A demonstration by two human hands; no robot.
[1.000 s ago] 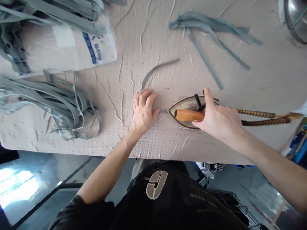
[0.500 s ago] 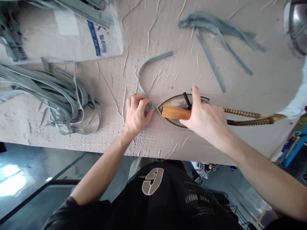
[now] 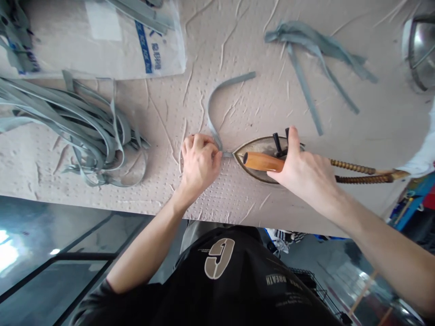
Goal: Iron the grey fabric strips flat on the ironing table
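Here's the left hand (image 3: 200,165) pinched tight on a thin grey strip (image 3: 211,113) right at the nose of a flat metal iron (image 3: 268,144), the right hand (image 3: 306,174) wrapped around its orange wooden handle (image 3: 261,161); the strip's loose curl is next in line on the pale creased padded board (image 3: 238,108), near a heap of grey strips (image 3: 68,127).

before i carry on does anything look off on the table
Yes: the pale padded cover is marked all over with raised creases and scuffs instead of lying smooth, including around the iron and the grey strips.
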